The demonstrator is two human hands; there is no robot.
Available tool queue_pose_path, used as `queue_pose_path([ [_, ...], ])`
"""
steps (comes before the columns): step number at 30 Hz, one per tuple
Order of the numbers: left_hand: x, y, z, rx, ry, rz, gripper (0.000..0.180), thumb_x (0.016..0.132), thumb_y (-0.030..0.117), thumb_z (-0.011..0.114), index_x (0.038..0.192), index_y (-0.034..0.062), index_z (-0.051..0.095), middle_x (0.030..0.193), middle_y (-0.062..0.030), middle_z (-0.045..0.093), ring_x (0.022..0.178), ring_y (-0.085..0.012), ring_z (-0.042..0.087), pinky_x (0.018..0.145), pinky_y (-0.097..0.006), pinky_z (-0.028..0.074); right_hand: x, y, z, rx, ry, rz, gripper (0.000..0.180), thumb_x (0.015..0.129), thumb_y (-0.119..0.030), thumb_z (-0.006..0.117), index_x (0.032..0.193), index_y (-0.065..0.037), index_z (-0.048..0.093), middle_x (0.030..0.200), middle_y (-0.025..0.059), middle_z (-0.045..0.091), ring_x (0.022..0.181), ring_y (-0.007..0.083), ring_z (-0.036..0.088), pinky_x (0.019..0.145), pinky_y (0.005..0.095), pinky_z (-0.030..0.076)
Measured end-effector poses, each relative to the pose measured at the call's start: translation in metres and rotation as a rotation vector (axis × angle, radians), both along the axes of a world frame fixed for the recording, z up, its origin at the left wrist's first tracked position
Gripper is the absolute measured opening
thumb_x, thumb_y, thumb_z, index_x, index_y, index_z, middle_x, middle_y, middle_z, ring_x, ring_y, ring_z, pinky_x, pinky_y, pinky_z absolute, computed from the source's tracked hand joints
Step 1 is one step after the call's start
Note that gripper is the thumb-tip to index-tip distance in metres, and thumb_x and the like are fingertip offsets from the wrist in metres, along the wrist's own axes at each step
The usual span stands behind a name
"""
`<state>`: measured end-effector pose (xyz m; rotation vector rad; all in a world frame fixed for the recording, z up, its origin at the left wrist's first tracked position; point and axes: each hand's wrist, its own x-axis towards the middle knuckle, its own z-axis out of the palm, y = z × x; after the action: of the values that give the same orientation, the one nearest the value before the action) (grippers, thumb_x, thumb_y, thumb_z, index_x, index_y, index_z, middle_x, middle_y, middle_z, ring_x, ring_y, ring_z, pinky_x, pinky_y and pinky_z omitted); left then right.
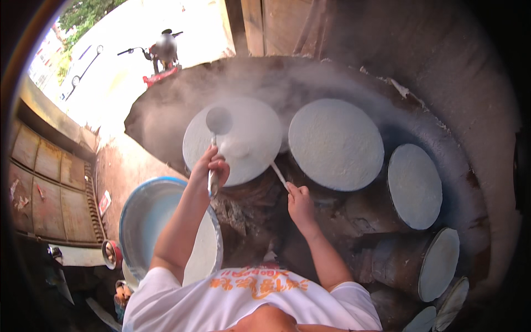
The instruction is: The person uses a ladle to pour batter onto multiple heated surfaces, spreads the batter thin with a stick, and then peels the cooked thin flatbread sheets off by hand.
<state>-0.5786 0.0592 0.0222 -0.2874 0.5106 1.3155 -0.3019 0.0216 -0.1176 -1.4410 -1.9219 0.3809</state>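
Observation:
My left hand (pixel 210 167) is closed round the handle of a ladle (pixel 219 120). The ladle's round bowl is over the left part of a large round griddle (pixel 257 119) coated in white batter. My right hand (pixel 301 202) grips a thin pale rod (pixel 279 174) whose far end meets the griddle's near right rim. Whether the rod is fixed to the griddle or only touches it, I cannot tell. Steam blurs the griddle's surface. A second round griddle (pixel 336 145), also covered in white, lies just to the right.
Several more white-topped round griddles, such as one at the right (pixel 415 187), curve along the dark, steaming stove. A big blue-rimmed basin (pixel 128 221) with white liquid stands at my left. Beyond the stove is a parked two-wheeler (pixel 160 55). A small red can (pixel 112 254) sits lower left.

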Motion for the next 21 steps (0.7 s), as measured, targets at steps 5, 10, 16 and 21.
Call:
queue_pose_path([
  [5, 0.021, -0.031, -0.069, -0.098, 0.025, 0.134, 0.011, 0.095, 0.014, 0.051, 0.087, 0.0193, 0.045, 0.056, 0.006, 0.034, 0.044, -0.0055, 0.035, 0.045, -0.02, 0.04, -0.098, -0.06, -0.014, -0.793, 0.849, 0.04, 0.032, 0.087, -0.003, 0.051, 0.118, -0.003, 0.057, 0.066, 0.0071, 0.058, 0.04, 0.0121, 0.051, 0.038, 0.0285, 0.041],
  [10, 0.019, -0.068, -0.05, 0.209, -0.672, 0.189, 0.033, 0.096, 0.019, 0.046, 0.064, 0.0117, 0.041, 0.05, 0.0035, 0.037, 0.042, -0.0075, 0.041, 0.041, -0.022, 0.039, -0.111, -0.034, 0.016, -0.373, 0.526, 0.17, 0.036, 0.083, -0.001, 0.051, 0.118, -0.004, 0.06, 0.085, 0.014, 0.067, 0.061, 0.0186, 0.063, 0.056, 0.0291, 0.051],
  [16, 0.011, -0.088, -0.023, 0.589, -0.636, -0.105, 0.022, 0.097, 0.012, 0.042, 0.075, 0.0133, 0.04, 0.062, 0.0052, 0.038, 0.054, -0.0077, 0.041, 0.052, -0.021, 0.04, 0.012, -0.004, 0.005, -0.204, 0.43, 0.067, 0.027, 0.074, -0.004, 0.06, 0.1, -0.002, 0.066, 0.096, 0.0157, 0.067, 0.088, 0.0253, 0.065, 0.077, 0.0337, 0.052],
  [21, 0.008, -0.077, -0.053, 0.409, -0.13, 0.212, 0.013, 0.096, 0.014, 0.044, 0.084, 0.011, 0.045, 0.071, 0.0023, 0.044, 0.062, -0.0102, 0.045, 0.057, -0.022, 0.042, 0.043, -0.138, 0.013, -0.53, 0.617, 0.067, 0.034, 0.075, -0.016, 0.07, 0.106, -0.005, 0.066, 0.083, 0.0082, 0.067, 0.074, 0.0127, 0.061, 0.069, 0.0299, 0.049],
])
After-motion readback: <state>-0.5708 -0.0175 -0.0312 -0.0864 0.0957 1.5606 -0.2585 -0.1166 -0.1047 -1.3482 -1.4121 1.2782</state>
